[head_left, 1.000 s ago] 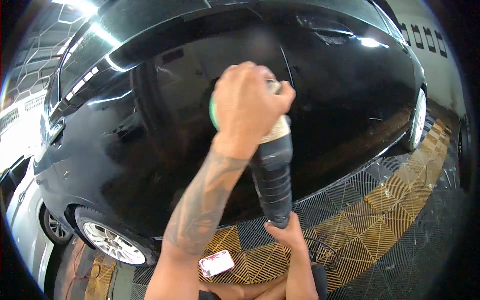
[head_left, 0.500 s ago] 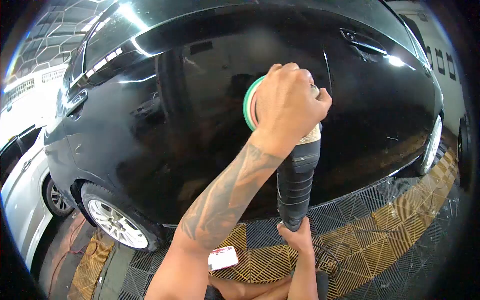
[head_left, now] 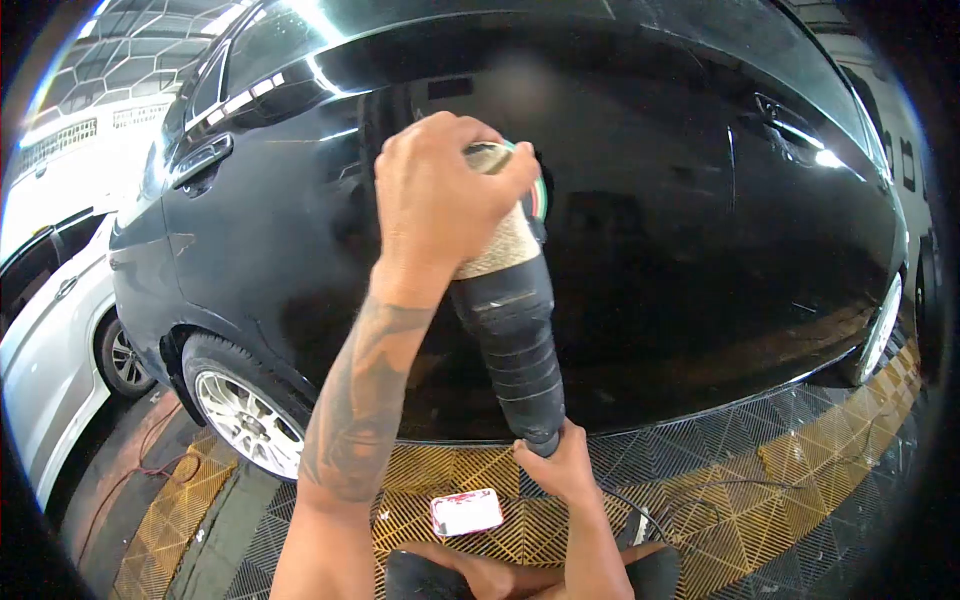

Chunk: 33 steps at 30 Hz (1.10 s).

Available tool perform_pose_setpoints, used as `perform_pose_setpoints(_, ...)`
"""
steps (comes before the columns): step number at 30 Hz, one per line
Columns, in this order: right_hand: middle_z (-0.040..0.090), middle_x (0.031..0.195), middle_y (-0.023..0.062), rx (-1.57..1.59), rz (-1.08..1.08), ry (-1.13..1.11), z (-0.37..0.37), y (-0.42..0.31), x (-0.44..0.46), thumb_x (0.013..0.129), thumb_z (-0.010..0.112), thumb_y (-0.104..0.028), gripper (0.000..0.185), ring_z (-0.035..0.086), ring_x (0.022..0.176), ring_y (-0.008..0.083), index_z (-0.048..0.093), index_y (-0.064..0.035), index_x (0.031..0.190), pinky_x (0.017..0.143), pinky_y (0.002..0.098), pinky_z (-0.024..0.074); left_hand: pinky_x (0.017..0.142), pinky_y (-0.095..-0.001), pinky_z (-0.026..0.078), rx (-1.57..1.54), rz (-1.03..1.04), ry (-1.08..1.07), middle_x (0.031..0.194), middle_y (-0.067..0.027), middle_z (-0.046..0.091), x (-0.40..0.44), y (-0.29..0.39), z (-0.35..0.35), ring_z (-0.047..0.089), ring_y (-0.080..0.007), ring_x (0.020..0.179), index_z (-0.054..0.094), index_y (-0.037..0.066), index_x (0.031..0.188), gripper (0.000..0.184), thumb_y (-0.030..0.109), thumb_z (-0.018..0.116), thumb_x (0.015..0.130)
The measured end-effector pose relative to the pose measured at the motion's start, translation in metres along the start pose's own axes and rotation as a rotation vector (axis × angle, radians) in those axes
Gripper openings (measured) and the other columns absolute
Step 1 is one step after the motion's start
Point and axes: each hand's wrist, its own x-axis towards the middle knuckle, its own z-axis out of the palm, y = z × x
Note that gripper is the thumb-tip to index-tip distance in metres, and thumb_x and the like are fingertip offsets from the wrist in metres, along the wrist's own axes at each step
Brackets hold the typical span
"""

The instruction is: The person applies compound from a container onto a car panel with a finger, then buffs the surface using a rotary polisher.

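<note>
A car polisher (head_left: 522,340) with a black taped body is in both my hands, its head against the glossy black car door (head_left: 640,300). My left hand (head_left: 435,195) is wrapped over the polisher's head, fingers curled round its light-coloured top. Behind that hand, only a green and red edge of the polishing pad (head_left: 542,195) shows. Lower down, my right hand (head_left: 568,468) grips the rear end of the body, close to the door's bottom edge. A dark cord (head_left: 630,508) runs from near my right hand to the floor.
A white and red box-like item (head_left: 466,512) lies on the yellow and black grid floor (head_left: 740,520) by my legs. The car's front wheel (head_left: 245,415) is at left, and a white car (head_left: 60,330) stands beyond it. Loose cable crosses the floor at right.
Both hands have carried the polisher leftward across the black door, and its body now leans the other way. The view has shifted slightly. Both grips stay closed.
</note>
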Motion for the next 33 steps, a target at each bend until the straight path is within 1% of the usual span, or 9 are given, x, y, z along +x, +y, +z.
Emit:
perform_pose_setpoints(4,0.074,0.088,0.0213,0.016,-0.052,-0.078,0.028,-0.019,0.006,0.074,0.075,-0.019,0.048,0.075,0.082,0.0242,0.065,0.0078,0.113,0.078,0.0362,0.0568,0.075,-0.0364,0.054,0.001,-0.058,-0.028,0.082,-0.0171,0.072,0.0,-0.026,-0.031,0.072,-0.0295,0.077,0.077,0.001,0.087,0.036,0.036,0.079,0.077)
perform_pose_setpoints(6,0.074,0.089,0.023,-0.011,-0.045,-0.091,0.041,-0.02,0.007,0.074,0.075,-0.02,0.05,0.076,0.084,0.0286,0.064,0.0066,0.115,0.078,0.0371,0.057,0.074,-0.0385,0.056,0.024,-0.075,0.004,0.081,-0.0159,0.073,-0.002,-0.04,-0.043,0.072,-0.0323,0.074,0.077,0.0,0.084,0.036,0.035,0.079,0.074)
perform_pose_setpoints(7,0.074,0.091,0.0244,-0.031,-0.066,-0.109,0.047,-0.017,0.009,0.074,0.075,-0.022,0.052,0.075,0.086,0.0357,0.064,0.006,0.117,0.079,0.0395,0.0574,0.073,-0.033,0.053,0.046,-0.072,-0.018,0.08,-0.0149,0.073,-0.005,-0.047,-0.05,0.072,-0.0248,0.073,0.076,0.0,0.087,0.036,0.035,0.079,0.079)
perform_pose_setpoints(8,0.074,0.091,0.0244,-0.032,-0.064,-0.11,0.053,-0.014,0.011,0.074,0.075,-0.022,0.052,0.075,0.086,0.0357,0.064,0.006,0.117,0.079,0.0395,0.0574,0.073,-0.033,0.053,0.045,-0.074,-0.019,0.08,-0.0149,0.073,-0.007,-0.055,-0.056,0.072,-0.0248,0.073,0.076,0.0,0.087,0.036,0.035,0.079,0.079)
perform_pose_setpoints(11,0.072,0.093,0.0273,-0.057,-0.122,-0.126,0.07,-0.007,0.013,0.074,0.076,-0.026,0.055,0.071,0.087,0.0452,0.063,0.0063,0.116,0.079,0.0454,0.0576,0.07,-0.0301,0.051,0.073,-0.117,-0.012,0.076,-0.0097,0.072,-0.015,-0.07,-0.071,0.068,-0.0148,0.072,0.075,-0.002,0.088,0.036,0.033,0.077,0.084)
perform_pose_setpoints(15,0.071,0.092,0.0295,-0.046,-0.133,-0.151,0.083,0.006,0.012,0.073,0.077,-0.028,0.054,0.07,0.089,0.0468,0.063,0.0055,0.114,0.08,0.0484,0.0568,0.069,-0.0289,0.049,0.095,-0.165,0.005,0.073,-0.0082,0.067,-0.032,-0.081,-0.082,0.062,-0.0143,0.068,0.073,-0.003,0.086,0.032,0.028,0.077,0.084)
perform_pose_setpoints(28,0.072,0.096,0.0281,-0.05,0.014,-0.087,0.011,0.025,-0.02,0.07,0.078,-0.025,0.058,0.071,0.093,0.044,0.064,0.0045,0.117,0.085,0.0444,0.0566,0.068,-0.0314,0.05,-0.043,-0.136,-0.072,0.074,-0.011,0.067,-0.05,-0.004,-0.017,0.066,-0.0207,0.066,0.073,-0.001,0.081,0.026,0.024,0.08,0.079)
perform_pose_setpoints(31,0.073,0.093,0.026,-0.066,-0.004,0.0,-0.008,0.032,-0.025,0.069,0.079,-0.024,0.055,0.074,0.088,0.0384,0.065,0.0041,0.115,0.082,0.0415,0.0571,0.068,-0.0332,0.052,-0.03,-0.048,-0.055,0.074,-0.0119,0.068,-0.05,0.015,0.005,0.068,-0.0228,0.067,0.073,0.0,0.08,0.025,0.023,0.08,0.078)
perform_pose_setpoints(33,0.074,0.09,0.0222,0.057,0.048,-0.022,-0.016,0.052,-0.027,0.07,0.079,-0.023,0.051,0.075,0.083,0.0277,0.066,0.0048,0.112,0.079,0.0377,0.0572,0.069,-0.035,0.053,-0.065,-0.043,-0.077,0.076,-0.0129,0.069,-0.049,0.033,0.02,0.069,-0.0253,0.069,0.073,0.001,0.079,0.024,0.023,0.081,0.075)
